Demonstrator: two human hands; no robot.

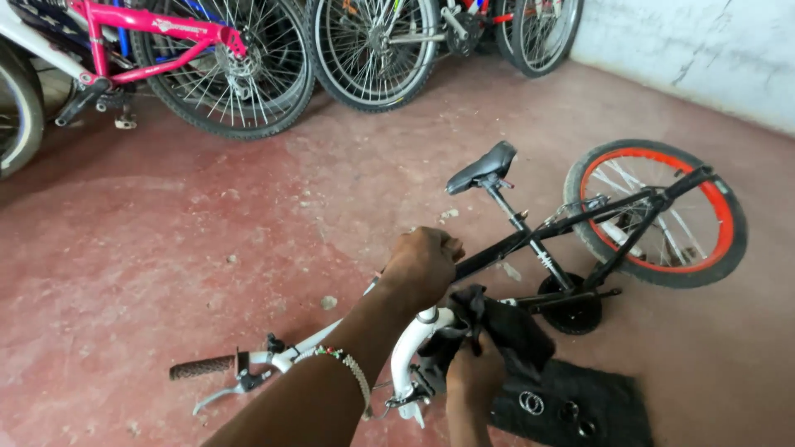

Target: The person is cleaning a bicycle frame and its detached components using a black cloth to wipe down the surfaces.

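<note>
A small black bicycle (580, 223) with a red-rimmed rear wheel (658, 211) and black saddle (483, 165) stands in front of me. My left hand (422, 265) is closed over the top of its frame near the head tube. My right hand (474, 377) grips a black cloth (509, 327) pressed against the white fork (410, 348). The white handlebar (286, 356) with a dark grip and brake lever reaches out to the left.
A black mat (580, 406) on the red concrete floor (166, 248) holds a few metal rings (531, 403). Several bicycles, one pink (166, 29), lean along the back. A pale wall (704, 50) runs at the right.
</note>
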